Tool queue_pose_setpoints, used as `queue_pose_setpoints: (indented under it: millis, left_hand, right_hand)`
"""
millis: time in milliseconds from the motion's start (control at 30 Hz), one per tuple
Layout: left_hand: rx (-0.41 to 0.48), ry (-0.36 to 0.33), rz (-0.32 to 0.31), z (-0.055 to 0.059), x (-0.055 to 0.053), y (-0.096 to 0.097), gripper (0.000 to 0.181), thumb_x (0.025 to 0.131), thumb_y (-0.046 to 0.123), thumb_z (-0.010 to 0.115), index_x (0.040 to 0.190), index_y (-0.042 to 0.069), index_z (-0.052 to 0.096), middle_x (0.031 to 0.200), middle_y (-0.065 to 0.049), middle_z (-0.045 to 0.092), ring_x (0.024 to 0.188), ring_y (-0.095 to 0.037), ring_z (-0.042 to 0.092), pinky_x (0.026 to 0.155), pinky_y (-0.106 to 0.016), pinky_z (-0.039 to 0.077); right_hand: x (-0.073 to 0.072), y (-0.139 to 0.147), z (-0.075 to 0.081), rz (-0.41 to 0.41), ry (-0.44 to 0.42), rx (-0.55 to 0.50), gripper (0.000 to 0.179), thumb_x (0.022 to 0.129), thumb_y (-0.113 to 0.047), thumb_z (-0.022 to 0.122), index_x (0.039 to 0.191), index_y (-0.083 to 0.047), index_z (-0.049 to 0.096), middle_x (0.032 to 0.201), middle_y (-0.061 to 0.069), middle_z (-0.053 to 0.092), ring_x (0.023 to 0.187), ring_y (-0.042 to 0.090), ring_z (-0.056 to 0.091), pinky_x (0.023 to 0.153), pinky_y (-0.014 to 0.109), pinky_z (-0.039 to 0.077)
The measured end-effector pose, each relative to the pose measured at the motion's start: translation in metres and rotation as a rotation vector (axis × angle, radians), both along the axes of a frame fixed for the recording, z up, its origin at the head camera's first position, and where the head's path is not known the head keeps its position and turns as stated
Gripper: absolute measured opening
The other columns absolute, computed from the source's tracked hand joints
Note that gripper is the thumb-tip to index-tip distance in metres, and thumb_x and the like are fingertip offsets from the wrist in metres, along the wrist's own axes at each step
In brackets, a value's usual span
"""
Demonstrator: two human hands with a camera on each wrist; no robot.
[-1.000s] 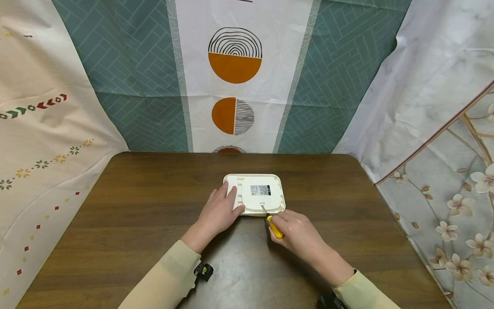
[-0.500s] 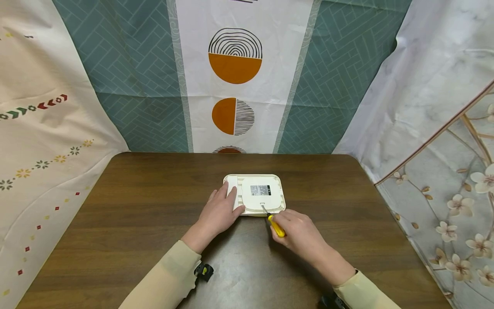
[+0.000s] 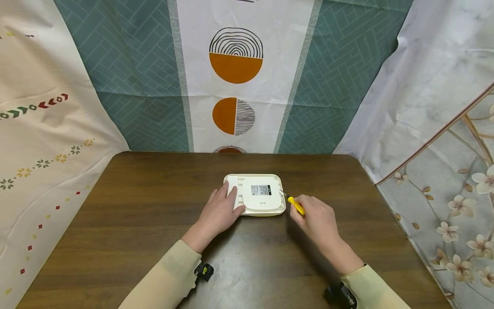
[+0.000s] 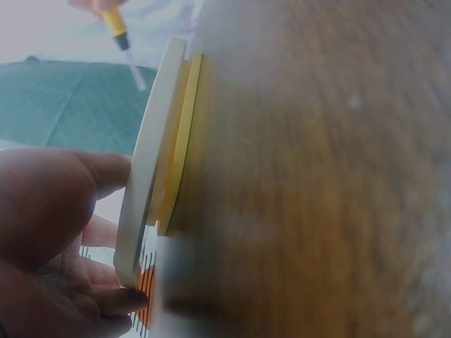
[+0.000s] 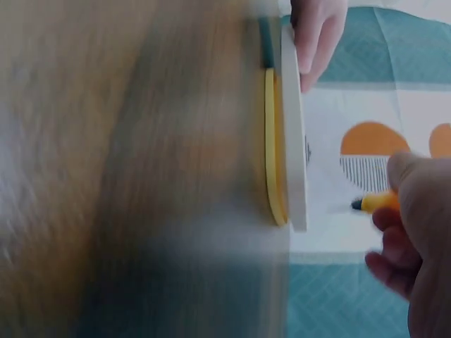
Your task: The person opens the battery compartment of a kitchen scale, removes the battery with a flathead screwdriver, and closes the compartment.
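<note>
White device lies label side up on the bench; its longer side appears to run left to right; it is ahead and to the left of the right hand, whose grip is curled around the yellow screwdriver; the metal tip points toward the device's right end, near but apart; the left hand is the nearer one, touching the left end with its grip spread and fingers nearly straight.
</note>
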State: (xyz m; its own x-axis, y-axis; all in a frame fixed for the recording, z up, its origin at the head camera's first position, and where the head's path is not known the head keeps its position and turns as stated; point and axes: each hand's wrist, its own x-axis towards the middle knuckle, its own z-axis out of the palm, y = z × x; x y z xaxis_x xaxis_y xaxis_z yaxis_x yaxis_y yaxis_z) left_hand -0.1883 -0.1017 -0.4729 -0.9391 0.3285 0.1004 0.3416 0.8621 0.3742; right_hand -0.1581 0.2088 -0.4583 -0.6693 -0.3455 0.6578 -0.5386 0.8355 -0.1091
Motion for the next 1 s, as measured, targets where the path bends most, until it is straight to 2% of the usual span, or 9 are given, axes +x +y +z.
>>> queue_pose_setpoints:
  millis: [167,333,500,633,900,1000]
  left_hand:
    - [0.003,0.005,-0.001,0.0,0.0,0.0,0.074,0.11,0.042,0.07,0.161,-0.007,0.05,0.17,-0.037,0.034,0.156,-0.048,0.041,0.131,-0.059,0.027]
    - [0.0,0.005,0.0,0.001,0.0,0.0,0.074,0.11,0.042,0.07,0.16,-0.008,0.05,0.17,-0.037,0.034,0.158,-0.046,0.038,0.131,-0.059,0.027]
    - [0.002,-0.005,0.006,0.002,0.001,0.001,0.074,0.11,0.042,0.07,0.161,-0.007,0.05,0.17,-0.037,0.034,0.158,-0.047,0.039,0.131,-0.059,0.027]
    - [0.004,-0.01,0.004,0.001,0.001,0.001,0.074,0.11,0.042,0.07,0.161,-0.007,0.049,0.171,-0.036,0.033,0.157,-0.047,0.04,0.131,-0.059,0.027]
    - [0.0,-0.016,0.003,0.0,0.001,0.001,0.074,0.11,0.042,0.07,0.162,-0.007,0.049,0.171,-0.036,0.033,0.16,-0.044,0.036,0.132,-0.058,0.025]
    - [-0.002,-0.017,0.007,-0.001,0.0,0.0,0.074,0.11,0.041,0.07,0.162,-0.006,0.048,0.172,-0.035,0.033,0.16,-0.045,0.037,0.132,-0.058,0.026]
  right_hand:
    - [-0.008,0.009,-0.004,-0.184,-0.038,0.033,0.019,0.089,-0.009,0.08,0.087,-0.005,0.062,0.063,0.004,0.054,0.052,0.02,0.045,0.043,0.037,0.04]
    - [-0.012,0.015,-0.009,-0.265,-0.122,0.086,0.025,0.089,-0.006,0.08,0.087,-0.004,0.055,0.059,0.003,0.045,0.048,0.022,0.042,0.041,0.04,0.039]
    - [-0.014,0.016,-0.014,-0.296,-0.228,0.124,0.024,0.088,-0.005,0.077,0.088,-0.005,0.053,0.057,0.001,0.043,0.046,0.023,0.044,0.04,0.044,0.042]
    - [-0.016,0.015,-0.016,-0.313,-0.305,0.16,0.023,0.088,-0.006,0.076,0.087,-0.007,0.053,0.056,0.001,0.047,0.047,0.026,0.051,0.042,0.047,0.046]
    - [-0.02,0.015,-0.014,-0.35,-0.359,0.202,0.03,0.095,-0.019,0.082,0.09,-0.006,0.056,0.066,0.006,0.055,0.057,0.034,0.061,0.047,0.051,0.049]
    - [-0.023,0.014,-0.012,-0.328,-0.337,0.208,0.032,0.096,-0.025,0.086,0.096,-0.004,0.063,0.077,0.01,0.062,0.069,0.037,0.064,0.054,0.053,0.053]
